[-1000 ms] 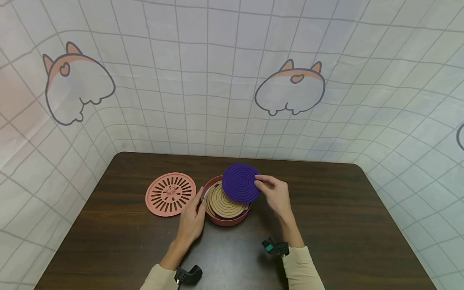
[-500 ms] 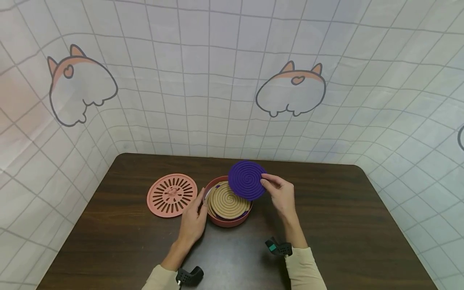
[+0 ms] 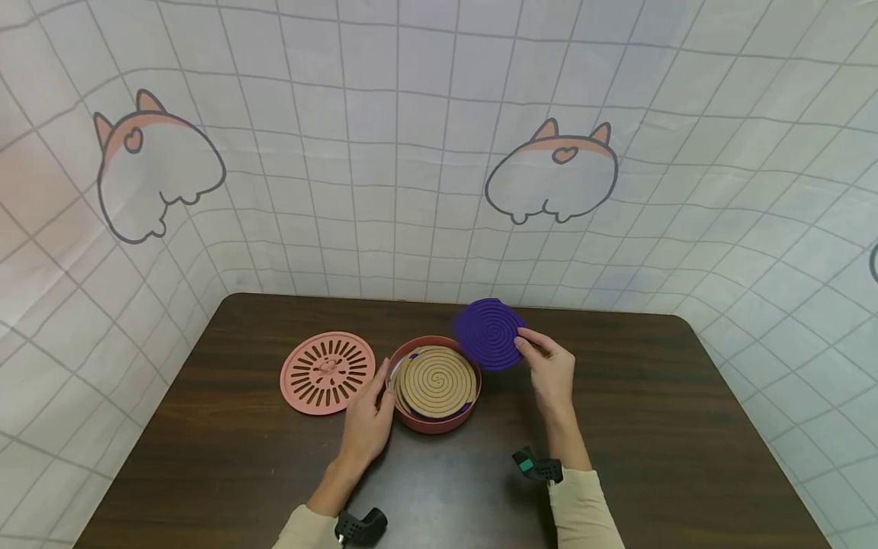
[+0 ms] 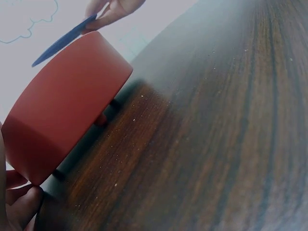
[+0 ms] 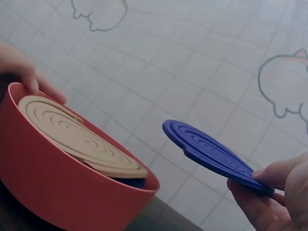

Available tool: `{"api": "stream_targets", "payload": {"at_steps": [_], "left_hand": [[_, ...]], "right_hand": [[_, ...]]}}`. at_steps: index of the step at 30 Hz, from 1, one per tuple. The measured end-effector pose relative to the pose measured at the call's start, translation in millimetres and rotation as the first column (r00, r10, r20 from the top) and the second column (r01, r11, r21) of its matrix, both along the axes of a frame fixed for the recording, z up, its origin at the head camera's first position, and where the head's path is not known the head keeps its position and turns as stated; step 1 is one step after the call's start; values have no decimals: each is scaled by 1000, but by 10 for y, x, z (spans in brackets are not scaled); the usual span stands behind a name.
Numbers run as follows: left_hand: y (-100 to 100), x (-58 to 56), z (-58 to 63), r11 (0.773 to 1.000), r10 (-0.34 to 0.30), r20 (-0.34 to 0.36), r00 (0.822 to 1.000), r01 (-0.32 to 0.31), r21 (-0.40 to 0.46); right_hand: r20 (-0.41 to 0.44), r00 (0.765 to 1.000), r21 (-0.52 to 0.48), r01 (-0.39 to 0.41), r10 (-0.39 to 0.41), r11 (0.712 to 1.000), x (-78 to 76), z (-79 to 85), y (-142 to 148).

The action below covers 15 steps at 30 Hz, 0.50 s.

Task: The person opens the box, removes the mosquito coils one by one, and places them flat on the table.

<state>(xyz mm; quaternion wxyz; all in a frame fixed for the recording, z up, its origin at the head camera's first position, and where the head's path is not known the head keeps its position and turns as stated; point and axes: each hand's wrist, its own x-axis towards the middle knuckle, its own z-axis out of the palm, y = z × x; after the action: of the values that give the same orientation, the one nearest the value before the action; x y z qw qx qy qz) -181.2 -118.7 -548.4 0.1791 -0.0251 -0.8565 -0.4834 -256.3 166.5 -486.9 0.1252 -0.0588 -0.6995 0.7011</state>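
Observation:
In the head view, my right hand pinches the edge of a purple spiral mosquito coil between thumb and fingers. The coil is raised beyond the right rim of a round red holder. Inside that holder lie tan mosquito coils, with bits of purple showing below the top one. My left hand grips the holder's left side, some fingers at the rim in the right wrist view. From the left wrist, the holder's wall and small feet show, with fingertips by its bottom edge.
A pink slotted lid lies flat to the left of the holder, close to my left hand. All of this stands on a dark wooden table. A white gridded curtain hangs behind the table's far edge.
My right hand has carried the purple coil right and slightly away, from over the tan coils to past the holder's rim, and the coil now tilts. The left hand keeps its grip.

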Motion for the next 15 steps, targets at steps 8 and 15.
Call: {"api": "stream_targets", "payload": {"at_steps": [8, 15], "left_hand": [[6, 7, -12, 1000, 10, 3, 1000, -10, 13], [7, 0, -14, 1000, 19, 4, 1000, -19, 15]], "right_hand": [[33, 998, -12, 51, -51, 999, -49, -78, 90], [33, 996, -46, 80, -78, 996, -136, -151, 152]]}}
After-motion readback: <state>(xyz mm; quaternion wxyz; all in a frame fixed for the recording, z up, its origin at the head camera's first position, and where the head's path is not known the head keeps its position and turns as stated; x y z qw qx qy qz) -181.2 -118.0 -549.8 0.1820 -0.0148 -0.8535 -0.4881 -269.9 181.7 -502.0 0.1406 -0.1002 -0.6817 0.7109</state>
